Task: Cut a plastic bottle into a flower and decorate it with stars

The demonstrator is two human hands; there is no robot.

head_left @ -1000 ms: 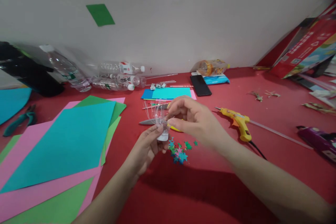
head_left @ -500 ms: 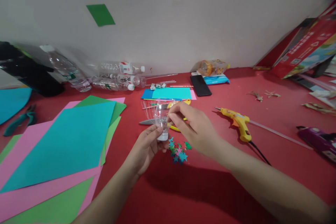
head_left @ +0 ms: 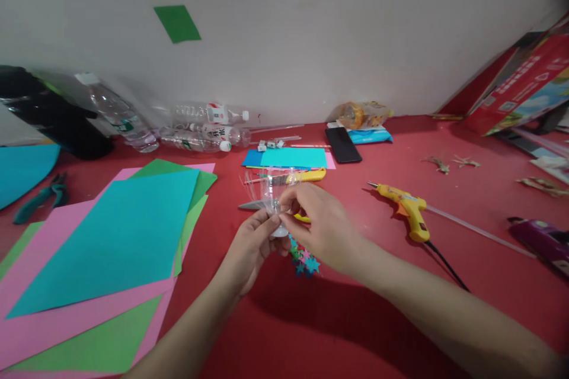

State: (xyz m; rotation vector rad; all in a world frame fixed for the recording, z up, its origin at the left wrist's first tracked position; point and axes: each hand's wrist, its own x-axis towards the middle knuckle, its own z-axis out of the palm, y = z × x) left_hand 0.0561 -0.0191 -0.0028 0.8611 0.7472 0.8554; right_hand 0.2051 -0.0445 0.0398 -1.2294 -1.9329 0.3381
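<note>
The cut top of a clear plastic bottle [head_left: 270, 188], its sides slit into strips that fan outward, is held cap down above the table. My left hand [head_left: 251, 249] is closed around its neck near the white cap [head_left: 280, 231]. With fingers pinched, my right hand [head_left: 326, 228] presses on the bottle's right side by the neck; its fingertips partly cover the plastic. Just below the hands lies a small pile of glitter foam stars [head_left: 306, 263] in blue, green and pink. Behind the bottle are scissors [head_left: 252, 205] with yellow handles, partly hidden, and a yellow utility knife [head_left: 315, 175].
Coloured foam sheets [head_left: 111, 243] cover the left side, near teal pliers [head_left: 42, 198]. Plastic bottles [head_left: 195, 139] lie along the wall. A phone [head_left: 344, 145] is at the back. To the right are a yellow glue gun [head_left: 406, 207] with its cord and a purple tool [head_left: 540, 240].
My right hand has moved slightly down and left, its fingertips now at the bottle neck beside my left thumb. The camera view has shifted a little.
</note>
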